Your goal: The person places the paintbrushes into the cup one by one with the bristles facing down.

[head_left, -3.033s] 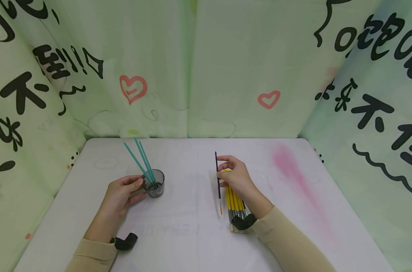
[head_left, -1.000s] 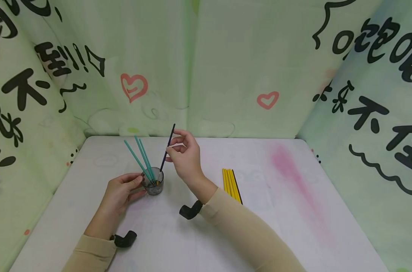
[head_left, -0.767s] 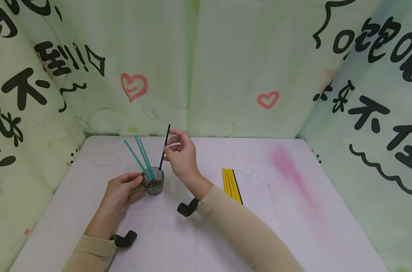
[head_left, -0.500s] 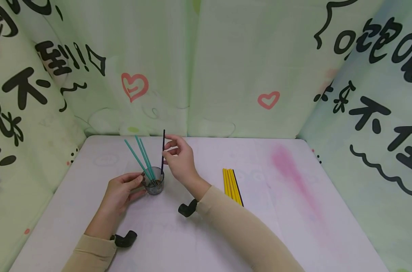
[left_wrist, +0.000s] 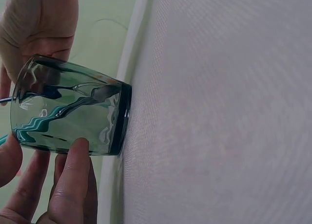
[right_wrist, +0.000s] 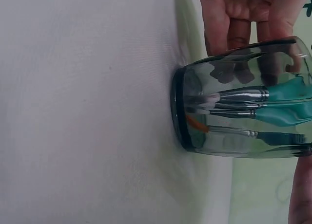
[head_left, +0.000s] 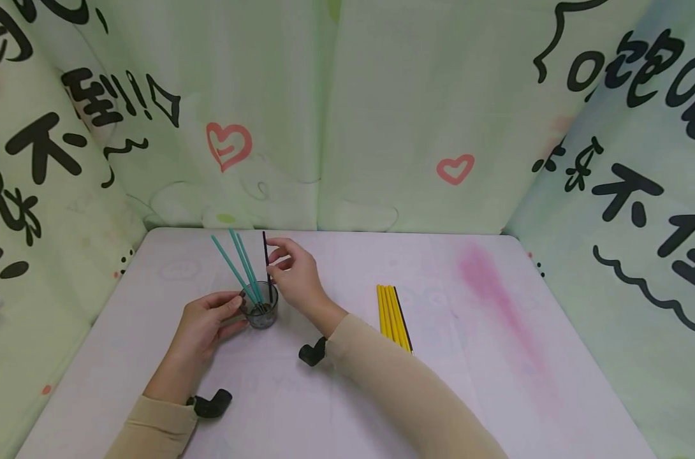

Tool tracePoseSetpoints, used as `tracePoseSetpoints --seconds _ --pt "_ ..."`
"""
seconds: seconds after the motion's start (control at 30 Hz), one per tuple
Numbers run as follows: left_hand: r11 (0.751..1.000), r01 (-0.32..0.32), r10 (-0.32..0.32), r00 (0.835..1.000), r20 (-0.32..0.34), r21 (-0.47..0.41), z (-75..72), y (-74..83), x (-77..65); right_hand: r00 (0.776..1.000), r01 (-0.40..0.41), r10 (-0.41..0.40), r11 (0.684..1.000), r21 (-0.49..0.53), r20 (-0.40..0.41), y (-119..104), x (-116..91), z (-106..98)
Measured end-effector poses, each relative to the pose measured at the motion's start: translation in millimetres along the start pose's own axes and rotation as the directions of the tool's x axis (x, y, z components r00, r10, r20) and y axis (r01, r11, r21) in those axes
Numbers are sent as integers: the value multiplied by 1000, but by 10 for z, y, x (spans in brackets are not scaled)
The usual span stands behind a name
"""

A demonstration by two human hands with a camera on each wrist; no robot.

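Observation:
A clear grey-green glass (head_left: 261, 320) stands upright on the table, left of centre. My left hand (head_left: 206, 322) holds it from the left, with fingertips and thumb against its side and rim. Several teal paintbrushes (head_left: 233, 269) lean inside it, bristles down. With thumb and fingertips, my right hand (head_left: 298, 273) pinches a dark-handled paintbrush (head_left: 264, 245) standing nearly vertical at the glass's right side. In the right wrist view, the orange bristles (right_wrist: 197, 123) of that brush are inside the glass, near its base, beside the teal brushes' metal ferrules (right_wrist: 243, 94).
Several yellow-handled brushes (head_left: 386, 312) lie side by side right of centre, with a dark-handled one (head_left: 403, 319) at their right edge. My right sleeve hides their lower ends. Printed green curtains (head_left: 382, 115) surround the white table (head_left: 497, 395) at the back and sides.
My right hand has carried the dark brush left from beside the yellow brushes into the glass. Over the last second the brush has gone lower and turned more upright. The left hand has stayed on the glass.

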State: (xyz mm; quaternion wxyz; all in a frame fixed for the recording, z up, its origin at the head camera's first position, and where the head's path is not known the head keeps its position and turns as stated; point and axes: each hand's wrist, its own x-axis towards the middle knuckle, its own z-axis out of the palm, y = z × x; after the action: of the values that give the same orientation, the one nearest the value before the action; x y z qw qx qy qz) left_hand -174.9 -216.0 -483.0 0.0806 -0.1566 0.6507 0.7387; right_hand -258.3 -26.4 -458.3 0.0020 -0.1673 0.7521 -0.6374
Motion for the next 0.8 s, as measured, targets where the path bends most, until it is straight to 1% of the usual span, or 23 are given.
tracePoseSetpoints --seconds 0.07,0.23,0.33,0.43,0.5,0.57,0.8 --pt "1000 0 0 1000 -1 3 5 -1 3 1000 -5 5 1000 -29 17 14 2 9" --pt "1000 -2 2 1000 -2 -8 11 -4 10 998 -22 25 998 -54 52 39 -3 19" --pt "1000 -6 6 1000 -1 -10 9 -7 12 992 -40 48 997 -71 115 56 -18 10" --pt "1000 -9 9 1000 0 -7 4 -8 11 978 -69 84 994 -82 191 83 -50 -7" --pt "1000 -7 7 1000 2 -6 2 -6 8 971 -86 104 992 -91 217 103 -74 -22" --pt "1000 -6 6 1000 2 -4 1 -2 5 968 -100 115 992 -81 221 120 -98 -40" --pt "1000 -6 6 1000 3 -4 7 0 -7 973 -113 117 993 -32 201 142 -173 -160"
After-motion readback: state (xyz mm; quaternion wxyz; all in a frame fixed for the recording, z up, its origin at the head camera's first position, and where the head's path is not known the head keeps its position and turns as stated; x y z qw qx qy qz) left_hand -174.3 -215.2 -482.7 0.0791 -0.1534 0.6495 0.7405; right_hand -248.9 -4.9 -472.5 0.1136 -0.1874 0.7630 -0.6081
